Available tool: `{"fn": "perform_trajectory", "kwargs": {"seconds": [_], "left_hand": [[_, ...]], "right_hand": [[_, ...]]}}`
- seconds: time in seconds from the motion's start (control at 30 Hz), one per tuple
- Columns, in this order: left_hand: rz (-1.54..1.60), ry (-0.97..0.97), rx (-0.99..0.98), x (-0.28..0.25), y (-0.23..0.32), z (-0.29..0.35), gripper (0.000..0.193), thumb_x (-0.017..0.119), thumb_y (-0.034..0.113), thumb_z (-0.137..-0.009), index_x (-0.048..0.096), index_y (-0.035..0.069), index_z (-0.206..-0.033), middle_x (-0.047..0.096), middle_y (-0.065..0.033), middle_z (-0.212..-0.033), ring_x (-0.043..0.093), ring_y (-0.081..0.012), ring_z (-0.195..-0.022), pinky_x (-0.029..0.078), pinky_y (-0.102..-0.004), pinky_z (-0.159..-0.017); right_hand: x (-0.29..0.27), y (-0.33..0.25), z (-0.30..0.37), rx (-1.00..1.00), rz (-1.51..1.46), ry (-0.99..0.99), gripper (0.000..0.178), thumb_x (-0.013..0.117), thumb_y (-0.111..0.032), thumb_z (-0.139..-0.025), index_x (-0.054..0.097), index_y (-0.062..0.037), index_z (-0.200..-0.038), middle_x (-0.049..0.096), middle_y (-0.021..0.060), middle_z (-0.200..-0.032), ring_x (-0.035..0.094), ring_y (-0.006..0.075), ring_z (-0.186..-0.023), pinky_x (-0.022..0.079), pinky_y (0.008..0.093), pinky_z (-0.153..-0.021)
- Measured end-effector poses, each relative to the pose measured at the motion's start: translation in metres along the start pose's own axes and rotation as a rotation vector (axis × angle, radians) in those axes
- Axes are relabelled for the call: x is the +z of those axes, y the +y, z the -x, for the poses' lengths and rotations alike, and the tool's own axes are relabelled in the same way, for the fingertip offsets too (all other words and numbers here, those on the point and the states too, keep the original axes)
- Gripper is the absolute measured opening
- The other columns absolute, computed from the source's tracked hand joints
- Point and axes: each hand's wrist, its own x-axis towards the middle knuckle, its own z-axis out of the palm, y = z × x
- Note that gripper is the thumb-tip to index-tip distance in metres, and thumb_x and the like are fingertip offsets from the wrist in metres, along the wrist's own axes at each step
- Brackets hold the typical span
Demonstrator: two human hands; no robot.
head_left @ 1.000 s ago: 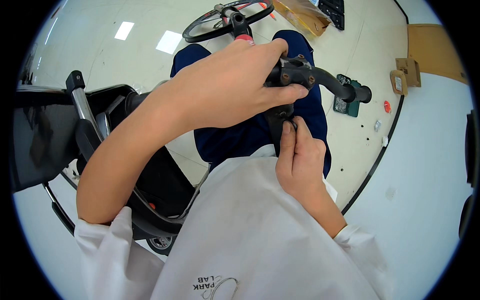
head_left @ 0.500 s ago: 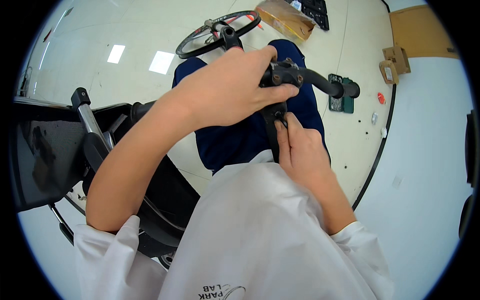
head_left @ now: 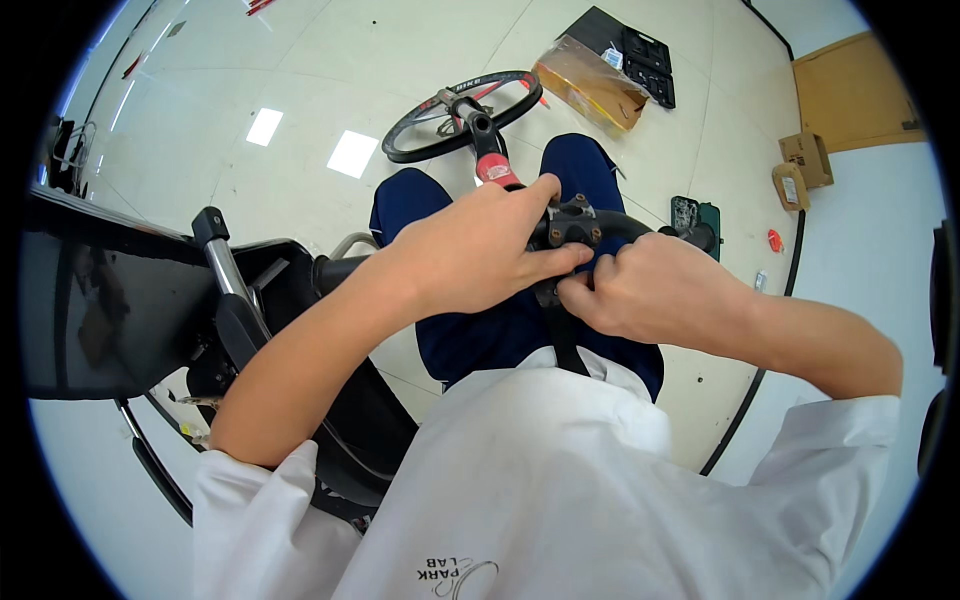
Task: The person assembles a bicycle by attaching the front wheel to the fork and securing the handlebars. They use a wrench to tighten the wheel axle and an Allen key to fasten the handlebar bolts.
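Note:
A black bicycle handlebar (head_left: 625, 225) lies across my lap, its stem clamp (head_left: 574, 222) facing up with several bolts showing. My left hand (head_left: 475, 250) is closed around the bar at the clamp's left side, thumb along the near edge and index finger at the far edge. Just below the clamp, my right hand (head_left: 660, 290) is curled shut, thumb and fingers pressed together by the stem. Whatever it pinches is hidden. A dark tube (head_left: 566, 335) runs from the stem toward my white shirt. Beyond my left hand is a red and black fork-like part (head_left: 494, 165).
A wheel (head_left: 400, 140) lies on the tiled floor ahead. Past it are an open cardboard box (head_left: 600, 85) and a black tool case (head_left: 648, 65). A green case (head_left: 708, 225) sits right of my knees. Black chair-like equipment (head_left: 270, 290) stands close on my left.
My right hand has turned, its elbow swinging outward to the right and its knuckles rising beside the clamp. My left hand keeps its grip. The whole view has shifted slightly.

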Motion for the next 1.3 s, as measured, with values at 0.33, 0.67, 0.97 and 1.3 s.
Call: {"fn": "perform_trajectory", "kwargs": {"seconds": [0.33,0.67,0.97,1.3], "left_hand": [[0.067,-0.042,0.009,-0.005,0.000,0.002,0.039,0.068,0.030,-0.090,0.047,0.002,-0.108,0.063,-0.0212,-0.068,0.062,-0.0414,-0.064,0.045,-0.0450,-0.053],[0.119,-0.222,-0.197,-0.014,0.014,-0.005,0.047,0.064,0.038,-0.093,0.041,0.000,-0.108,0.059,-0.0171,-0.059,0.059,-0.0392,-0.052,0.044,-0.0447,-0.047],[0.057,-0.249,-0.202,-0.021,0.017,-0.012,0.045,0.066,0.037,-0.091,0.044,0.001,-0.105,0.059,-0.0162,-0.058,0.059,-0.0374,-0.051,0.043,-0.0434,-0.046],[0.073,-0.171,-0.113,-0.012,0.016,-0.007,0.044,0.064,0.037,-0.093,0.045,0.000,-0.106,0.062,-0.0157,-0.063,0.061,-0.0363,-0.051,0.046,-0.0418,-0.044]], "right_hand": [[-0.021,0.016,-0.020,-0.276,0.064,-0.232,0.009,0.065,-0.008,-0.070,0.057,-0.0031,-0.069,0.051,0.0005,-0.054,0.052,0.0151,-0.043,0.035,0.0309,-0.038],[-0.030,0.066,0.017,-0.102,-0.605,0.014,0.026,0.070,-0.020,-0.078,0.055,-0.0052,-0.061,0.050,0.0041,-0.050,0.056,0.0178,-0.046,0.040,0.0328,-0.041],[0.120,0.139,-0.091,0.964,-1.911,-0.088,0.047,0.062,-0.052,-0.091,0.060,-0.0053,-0.086,0.045,-0.0045,-0.065,0.026,0.0027,-0.045,0.020,0.0195,-0.038],[0.183,0.104,-0.132,0.916,-2.269,-0.422,0.060,0.060,-0.076,-0.077,0.056,-0.0160,-0.080,0.043,-0.0046,-0.065,0.025,0.0032,-0.041,0.015,0.0181,-0.037]]}}
